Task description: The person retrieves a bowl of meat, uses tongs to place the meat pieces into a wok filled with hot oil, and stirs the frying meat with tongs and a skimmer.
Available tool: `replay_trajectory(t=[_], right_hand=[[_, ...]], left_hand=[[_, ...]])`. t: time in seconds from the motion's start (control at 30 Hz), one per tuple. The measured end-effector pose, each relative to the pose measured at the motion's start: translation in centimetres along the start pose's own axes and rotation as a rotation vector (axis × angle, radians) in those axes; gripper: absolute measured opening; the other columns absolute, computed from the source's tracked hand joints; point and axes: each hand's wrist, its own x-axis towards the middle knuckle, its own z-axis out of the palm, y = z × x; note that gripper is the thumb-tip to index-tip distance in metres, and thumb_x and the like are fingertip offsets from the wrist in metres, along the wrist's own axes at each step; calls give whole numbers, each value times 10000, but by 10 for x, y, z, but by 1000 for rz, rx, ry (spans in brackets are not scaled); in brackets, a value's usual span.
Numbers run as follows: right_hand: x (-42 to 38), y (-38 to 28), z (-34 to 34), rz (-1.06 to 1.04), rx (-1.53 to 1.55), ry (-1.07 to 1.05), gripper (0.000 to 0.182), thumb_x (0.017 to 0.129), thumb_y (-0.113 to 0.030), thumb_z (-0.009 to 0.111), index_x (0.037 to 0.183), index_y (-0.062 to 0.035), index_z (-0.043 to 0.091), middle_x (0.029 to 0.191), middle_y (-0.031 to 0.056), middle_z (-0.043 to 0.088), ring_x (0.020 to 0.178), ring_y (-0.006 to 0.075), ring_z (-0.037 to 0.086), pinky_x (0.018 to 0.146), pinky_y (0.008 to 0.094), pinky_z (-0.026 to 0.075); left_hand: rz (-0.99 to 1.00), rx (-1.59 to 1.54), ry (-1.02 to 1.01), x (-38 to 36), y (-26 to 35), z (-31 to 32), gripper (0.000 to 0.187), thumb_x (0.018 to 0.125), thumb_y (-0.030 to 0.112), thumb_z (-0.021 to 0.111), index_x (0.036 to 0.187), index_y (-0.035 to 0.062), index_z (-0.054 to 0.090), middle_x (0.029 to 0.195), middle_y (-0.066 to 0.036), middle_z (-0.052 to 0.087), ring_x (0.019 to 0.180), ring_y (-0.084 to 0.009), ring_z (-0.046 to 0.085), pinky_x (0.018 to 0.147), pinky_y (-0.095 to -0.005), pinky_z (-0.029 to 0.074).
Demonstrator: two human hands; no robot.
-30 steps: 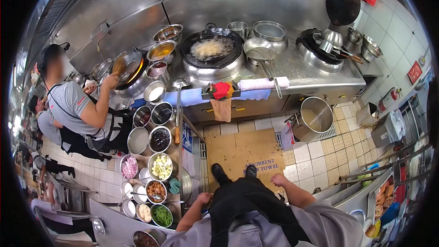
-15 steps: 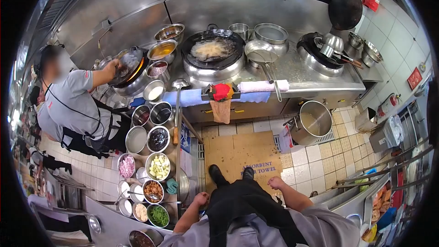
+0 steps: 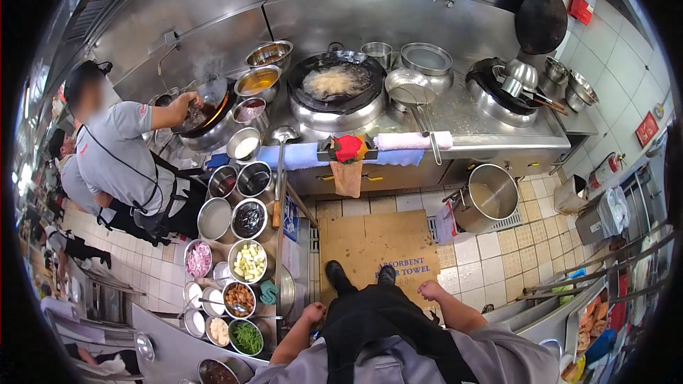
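My left hand (image 3: 313,312) hangs low beside my apron, its fingers curled in and nothing seen in them. It is nearest to the ingredient counter, close to a green cloth (image 3: 268,292) and a steel bowl of chopped greens (image 3: 246,338). On the other side, my right hand (image 3: 430,290) is loosely closed too and looks empty, hanging over the floor beside a flattened cardboard sheet (image 3: 370,242). Neither hand touches a kitchen item. Ahead, pale food bubbles in a large wok (image 3: 336,84). A ladle (image 3: 283,135) lies across the counter corner.
At left, a co-worker (image 3: 117,142) works over a steaming wok (image 3: 206,110). A mesh strainer (image 3: 410,87) rests beside the middle wok. A large stockpot (image 3: 491,192) stands on the floor to the right. Bowls of onion (image 3: 198,259) and other ingredients line the left counter.
The view has shifted slightly. The co-worker's arm has moved a little at the left wok, where more steam rises. My hands hang almost where they were, still curled.
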Motion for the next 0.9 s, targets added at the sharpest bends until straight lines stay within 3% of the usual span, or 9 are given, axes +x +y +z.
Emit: replay_trajectory(t=[0.17, 0.23, 0.37, 0.43, 0.63, 0.77, 0.9], right_hand=[[-1, -1, -1, -4, -13, -7, 235, 847, -205, 451, 853, -45, 623, 637, 58, 547, 512, 158, 528, 436, 274, 430], [-2, -3, -2, 1, -25, -2, 227, 841, -190, 450, 846, -42, 621, 635, 55, 545, 513, 158, 528, 431, 270, 427], [-6, -7, -2, 1, 25, -10, 225, 847, -191, 455, 840, -37, 620, 632, 51, 541, 506, 156, 524, 426, 271, 424], [-3, -3, -1, 0, 36, -18, 228, 855, -190, 454, 839, -34, 619, 629, 49, 533, 500, 154, 521, 425, 273, 422], [-2, -2, 0, -3, 43, -12, 242, 861, -201, 447, 847, -34, 621, 622, 49, 528, 499, 157, 522, 426, 277, 426], [-3, -1, 1, -20, 36, -18, 245, 857, -205, 445, 849, -37, 624, 623, 49, 529, 503, 160, 528, 430, 277, 431], [3, 5, 3, -19, -8, -1, 241, 816, -178, 462, 881, -44, 651, 655, 90, 611, 515, 187, 582, 462, 310, 477]], left_hand=[[-30, 266, -91, -15, 21, -13, 342, 825, 398, 538, 895, 81, 646, 849, -103, 650, 793, -246, 629, 730, -345, 481], [68, 384, -124, -6, 14, -9, 393, 808, 449, 537, 873, 80, 656, 863, -114, 645, 827, -261, 621, 764, -353, 469], [136, 159, 8, 18, -23, 12, 346, 812, 406, 538, 892, 90, 656, 874, -104, 648, 839, -244, 621, 753, -342, 476], [93, 15, -11, -2, -4, 2, 291, 814, 347, 533, 895, 96, 655, 877, -92, 650, 835, -234, 623, 743, -328, 480], [-22, -24, -24, -10, 7, -2, 229, 814, 269, 528, 910, 98, 646, 846, -75, 655, 750, -191, 631, 689, -302, 485], [7, 38, -4, -15, 14, -6, 226, 823, 258, 520, 917, 92, 641, 806, -76, 652, 702, -178, 627, 668, -293, 483], [-7, -48, -7, -20, 16, -6, 224, 834, 249, 511, 906, 78, 637, 790, -82, 644, 695, -192, 623, 645, -313, 490]])
